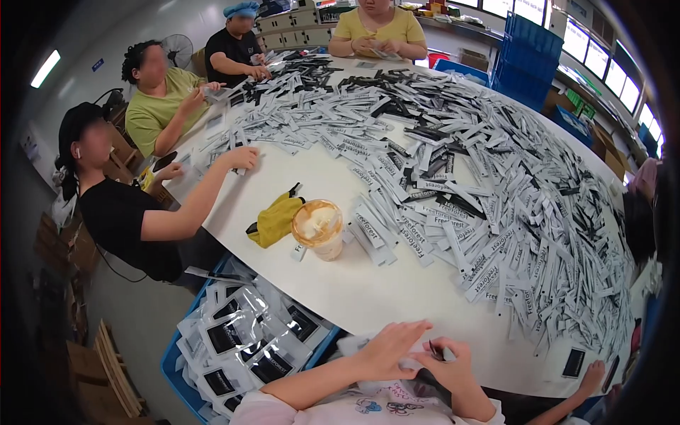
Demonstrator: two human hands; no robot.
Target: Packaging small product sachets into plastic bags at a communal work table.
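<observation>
My left hand (390,348) is at the table's near edge, fingers spread over a translucent plastic pouch, its thumb side against it. Close on its right, my right hand (446,364) pinches small dark and white pieces, probably sachets, at the pouch (410,362). How far they are inside the pouch cannot be told. Beyond both hands a large heap of white and black stick sachets (494,244) covers much of the white table (329,292). Left of my forearm, a blue crate (171,340) holds many clear pouches with black labels (271,364).
A plastic cup (319,228) stands beside a yellow-green cloth pouch (276,218). Several people sit around the table; one co-worker's arm (207,186) reaches over the left edge. Another person's hand (592,377) rests at the lower right, near a black-labelled pouch (574,363). Blue crates (526,64) are stacked beyond.
</observation>
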